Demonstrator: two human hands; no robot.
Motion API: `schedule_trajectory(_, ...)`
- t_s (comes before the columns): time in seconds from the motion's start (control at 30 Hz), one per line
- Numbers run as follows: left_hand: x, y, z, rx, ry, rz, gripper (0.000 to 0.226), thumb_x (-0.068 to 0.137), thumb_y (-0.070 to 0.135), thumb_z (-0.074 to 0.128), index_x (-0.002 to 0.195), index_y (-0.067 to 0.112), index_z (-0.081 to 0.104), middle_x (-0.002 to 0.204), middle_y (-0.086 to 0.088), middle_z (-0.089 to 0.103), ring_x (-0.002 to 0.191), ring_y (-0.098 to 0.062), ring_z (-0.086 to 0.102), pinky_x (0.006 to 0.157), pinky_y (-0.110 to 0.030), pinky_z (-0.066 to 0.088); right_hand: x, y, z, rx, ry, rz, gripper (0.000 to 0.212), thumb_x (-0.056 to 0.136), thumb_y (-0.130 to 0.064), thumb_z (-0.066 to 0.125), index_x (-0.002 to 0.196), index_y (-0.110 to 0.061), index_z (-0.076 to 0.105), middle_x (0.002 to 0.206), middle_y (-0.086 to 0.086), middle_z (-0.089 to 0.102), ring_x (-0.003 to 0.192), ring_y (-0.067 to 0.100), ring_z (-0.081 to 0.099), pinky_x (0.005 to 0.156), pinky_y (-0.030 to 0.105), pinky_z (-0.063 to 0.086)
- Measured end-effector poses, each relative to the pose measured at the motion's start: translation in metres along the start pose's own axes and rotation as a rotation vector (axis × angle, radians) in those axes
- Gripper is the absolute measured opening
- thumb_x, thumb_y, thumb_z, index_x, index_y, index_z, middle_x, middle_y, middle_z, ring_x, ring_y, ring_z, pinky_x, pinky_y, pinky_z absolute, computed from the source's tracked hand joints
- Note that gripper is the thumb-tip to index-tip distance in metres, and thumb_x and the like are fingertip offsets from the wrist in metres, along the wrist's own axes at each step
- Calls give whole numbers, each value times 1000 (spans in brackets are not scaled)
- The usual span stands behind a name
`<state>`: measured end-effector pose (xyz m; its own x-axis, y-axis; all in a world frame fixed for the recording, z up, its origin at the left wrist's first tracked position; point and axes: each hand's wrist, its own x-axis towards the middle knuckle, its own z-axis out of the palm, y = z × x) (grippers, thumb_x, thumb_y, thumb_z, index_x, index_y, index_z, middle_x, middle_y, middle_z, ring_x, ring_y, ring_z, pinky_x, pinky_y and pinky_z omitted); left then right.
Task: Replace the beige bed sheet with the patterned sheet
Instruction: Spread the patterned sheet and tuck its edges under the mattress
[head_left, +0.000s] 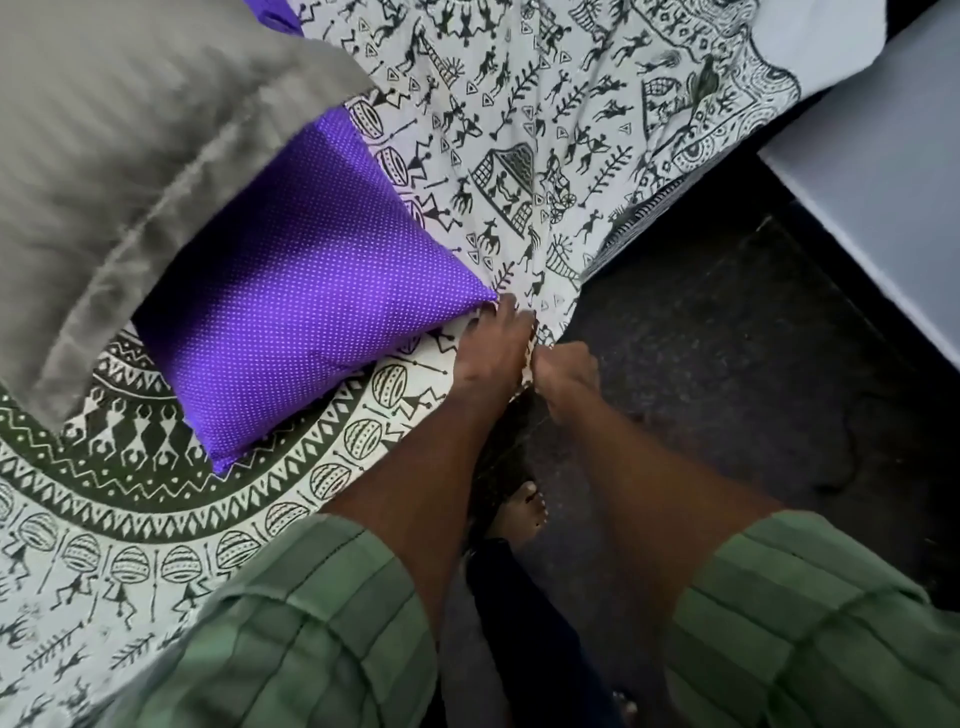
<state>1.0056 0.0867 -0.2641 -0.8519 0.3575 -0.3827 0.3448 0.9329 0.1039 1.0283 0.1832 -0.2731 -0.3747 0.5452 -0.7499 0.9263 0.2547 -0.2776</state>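
Observation:
The patterned sheet (519, 130), white with dark green folk figures and bands, covers the bed from the lower left up to the top right. My left hand (493, 353) lies flat on the sheet at the bed's edge, fingers straight, touching the corner of a purple dotted cushion (311, 291). Right beside it, my right hand (566, 374) is curled into a fist and pinches the sheet's edge where it hangs over the side of the bed. No beige sheet is in sight.
A grey striped pillow (130, 156) lies at the upper left, partly over the purple cushion. Dark floor (727, 364) runs along the right of the bed. A pale grey surface (883, 156) stands at the right edge. My bare foot (519, 514) is on the floor.

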Motion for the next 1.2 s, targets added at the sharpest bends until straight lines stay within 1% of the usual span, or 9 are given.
schedule_trajectory(0.13, 8, 4, 0, -14, -27, 42, 43, 83, 13, 79, 123, 14, 62, 133, -8, 43, 111, -27, 58, 83, -40, 58, 26, 9, 5, 54, -78, 96, 54, 60, -48, 58, 93, -9, 76, 93, 8, 78, 74, 29, 75, 71, 46, 65)
schedule_trajectory(0.27, 26, 7, -13, -271, 15, -141, 39, 91, 13, 67, 126, 14, 52, 131, -9, 47, 96, -30, 66, 73, -44, 60, 9, -27, -16, 192, -3, -12, 56, 70, -49, 74, 114, -14, 65, 109, 7, 70, 95, 30, 69, 81, 32, 56)
schedule_trajectory(0.43, 63, 16, -27, -487, 129, -174, 47, 94, 10, 62, 137, 12, 42, 131, -14, 49, 110, -30, 57, 82, -42, 55, 47, -79, -38, 641, 66, -3, 69, 75, -45, 84, 126, -15, 48, 115, 7, 64, 97, 24, 64, 90, 38, 55)
schedule_trajectory(0.57, 93, 28, -38, -487, 152, -268, 46, 95, 34, 64, 133, 16, 45, 127, -11, 52, 105, -27, 60, 73, -40, 53, 76, -102, -63, 364, 176, -34, 65, 75, -62, 74, 117, -12, 68, 113, 11, 72, 100, 34, 69, 93, 44, 58)
schedule_trajectory(0.7, 110, 40, -48, -290, 137, -229, 60, 86, 47, 70, 135, 21, 45, 131, -9, 47, 114, -28, 54, 78, -43, 57, 93, -103, -80, 53, 143, -125, 45, 83, -47, 65, 111, -13, 73, 110, 12, 74, 103, 34, 71, 90, 39, 58)
schedule_trajectory(0.9, 144, 65, -57, -211, 54, -5, 49, 83, 42, 71, 123, 18, 56, 125, -8, 49, 116, -29, 51, 90, -44, 53, 91, -91, -121, -19, 248, -54, 25, 78, -22, 65, 95, -11, 79, 94, 12, 75, 91, 34, 72, 81, 38, 57)
schedule_trajectory(1.0, 156, 79, -64, -342, 35, -71, 47, 89, 38, 66, 129, 18, 50, 126, -9, 52, 116, -31, 53, 87, -45, 53, 102, -109, -120, 459, 167, -36, 8, 68, -6, 56, 62, -12, 55, 53, 3, 51, 48, 22, 52, 49, 44, 54)
schedule_trajectory(1.07, 164, 85, -71, -453, 51, -163, 43, 96, 43, 54, 132, 20, 46, 126, -11, 58, 115, -32, 56, 87, -45, 50, 103, -125, -124, 914, 62, 116, 14, 75, 5, 51, 71, -9, 53, 47, 1, 47, 36, 17, 48, 41, 25, 42)
schedule_trajectory(1.2, 173, 89, -76, -437, -12, -259, 62, 96, 69, 36, 135, 22, 47, 126, -12, 62, 114, -34, 60, 88, -46, 50, 121, -137, -147, 1291, -257, 329, 35, 97, -27, 55, 66, -13, 57, 57, 1, 59, 36, 12, 54, 38, 16, 42)
